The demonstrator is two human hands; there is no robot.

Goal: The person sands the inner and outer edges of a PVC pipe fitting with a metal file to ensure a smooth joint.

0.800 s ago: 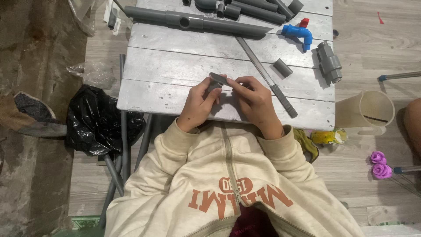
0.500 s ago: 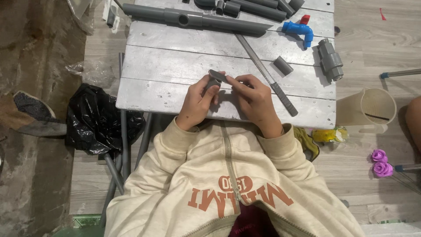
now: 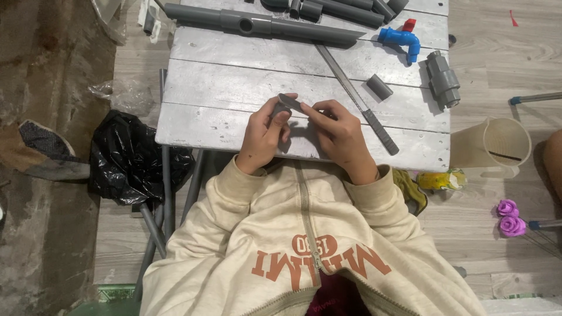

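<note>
At frame centre, our left hand (image 3: 264, 136) and right hand (image 3: 338, 136) pinch a small grey fitting (image 3: 288, 103) over the table (image 3: 222, 99); it could slip from our fingertips.

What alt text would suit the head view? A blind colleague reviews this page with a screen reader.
Seen from above, a person's left hand and right hand together hold a small grey pipe piece over a grey plank table. Grey pipes, a long metal file, a blue tap and a grey valve lie further back.
</note>
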